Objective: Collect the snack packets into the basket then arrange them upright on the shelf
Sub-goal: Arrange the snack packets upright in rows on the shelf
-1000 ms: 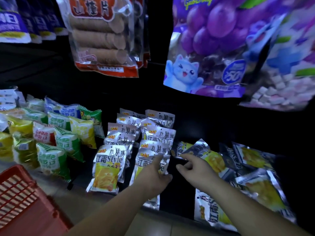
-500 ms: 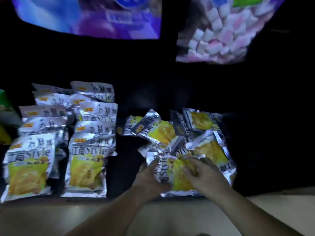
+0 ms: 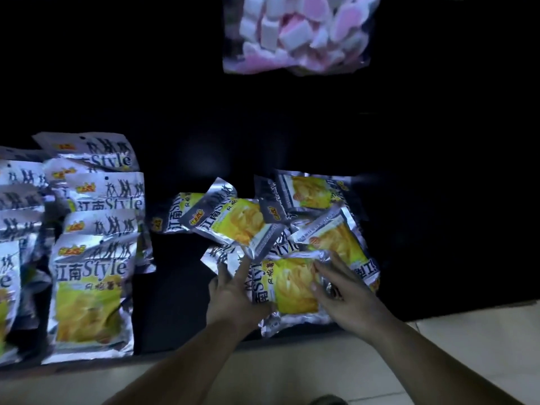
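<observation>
foil packet (image 3: 292,287) gripped at both edges

at lower centre the left hand (image 3: 233,290) pinches the packet's left edge and the right hand (image 3: 347,296) clamps the right edge, thumb on its face, probably to square it upright. the pile (image 3: 242,226) just behind lies flat and crossed. rows (image 3: 96,229) at left stand neat. no basket in view.

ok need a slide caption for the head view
Left hand and right hand hold a chip packet on a jumbled pile beside neat rows of matching packets.
</observation>
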Demonstrator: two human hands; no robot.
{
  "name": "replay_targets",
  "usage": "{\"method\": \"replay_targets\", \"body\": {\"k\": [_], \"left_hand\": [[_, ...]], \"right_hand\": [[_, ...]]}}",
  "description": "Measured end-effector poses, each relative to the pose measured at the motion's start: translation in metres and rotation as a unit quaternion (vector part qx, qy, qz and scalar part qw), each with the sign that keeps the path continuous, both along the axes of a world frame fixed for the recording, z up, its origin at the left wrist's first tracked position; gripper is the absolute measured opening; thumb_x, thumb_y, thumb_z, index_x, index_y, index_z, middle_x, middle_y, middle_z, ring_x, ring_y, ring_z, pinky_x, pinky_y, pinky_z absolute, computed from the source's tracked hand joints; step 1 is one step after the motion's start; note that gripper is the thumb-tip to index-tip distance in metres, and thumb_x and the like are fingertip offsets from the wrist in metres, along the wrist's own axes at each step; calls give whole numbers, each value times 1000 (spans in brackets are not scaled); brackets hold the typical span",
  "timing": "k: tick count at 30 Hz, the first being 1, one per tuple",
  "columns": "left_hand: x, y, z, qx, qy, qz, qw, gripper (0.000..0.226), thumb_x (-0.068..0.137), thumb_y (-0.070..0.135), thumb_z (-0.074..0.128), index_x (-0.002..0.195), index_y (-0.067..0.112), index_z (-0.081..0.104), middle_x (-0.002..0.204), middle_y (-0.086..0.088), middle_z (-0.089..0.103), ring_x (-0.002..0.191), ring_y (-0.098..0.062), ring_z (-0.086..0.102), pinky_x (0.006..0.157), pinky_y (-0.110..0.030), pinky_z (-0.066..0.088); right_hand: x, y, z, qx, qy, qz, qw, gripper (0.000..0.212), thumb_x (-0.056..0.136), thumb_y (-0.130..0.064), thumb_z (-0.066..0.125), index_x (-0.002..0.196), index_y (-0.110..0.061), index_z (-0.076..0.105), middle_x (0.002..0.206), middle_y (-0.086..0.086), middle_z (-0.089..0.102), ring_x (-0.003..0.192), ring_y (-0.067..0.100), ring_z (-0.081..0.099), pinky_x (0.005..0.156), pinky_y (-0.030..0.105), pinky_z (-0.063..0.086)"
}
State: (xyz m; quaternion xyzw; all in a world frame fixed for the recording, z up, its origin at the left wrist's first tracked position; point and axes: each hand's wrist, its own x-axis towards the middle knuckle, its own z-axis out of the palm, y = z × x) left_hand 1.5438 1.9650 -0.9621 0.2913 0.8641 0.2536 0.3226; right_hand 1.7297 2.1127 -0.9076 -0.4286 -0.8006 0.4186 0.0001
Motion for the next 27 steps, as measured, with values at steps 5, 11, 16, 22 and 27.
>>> {"method": "replay_targets", "body": {"k": [5,11,16,22,27], "left_hand": [[37,23,2,30,14,11,999,113,68,56,81,152,61,6,167,-9,0,146,-34,16,107,-39,40],[63,62,15,29,-50,53,997,107,75,55,76,156,54,6,166,-12,-3,151,-33,18,103,-39,45],[68,65,8,99,-161,27,982,110,69,46,86,153,57,16,154,-4,12,138,-26,46,96,-28,53],[50,32,4,156,-196,-1,968,98,68,39,90,152,42,38,138,-6,50,92,0,69,77,-10,54],[39,8,13,82,-44,28,995,43,88,34,69,130,41,62,107,7,74,93,-10,70,79,-22,55]], "right_hand": [[4,-4,4,141,-15,-16,990,55,88,-63,55,142,-54,47,167,-18,2,153,16,18,114,41,42],[2,-14,17,271,-77,6,960,59,86,-70,32,137,-51,53,168,-9,11,155,21,0,117,58,30],[7,-3,30,165,-194,10,967,59,94,-76,18,149,-57,31,165,-17,-24,146,13,-38,121,50,-19],[3,1,24,143,-284,51,947,65,93,-76,5,155,-55,5,153,-12,-47,136,21,-52,120,52,-19],[-2,4,25,183,-267,26,946,59,97,-70,14,152,-53,28,164,-2,-32,148,25,-35,124,54,-2]]}}
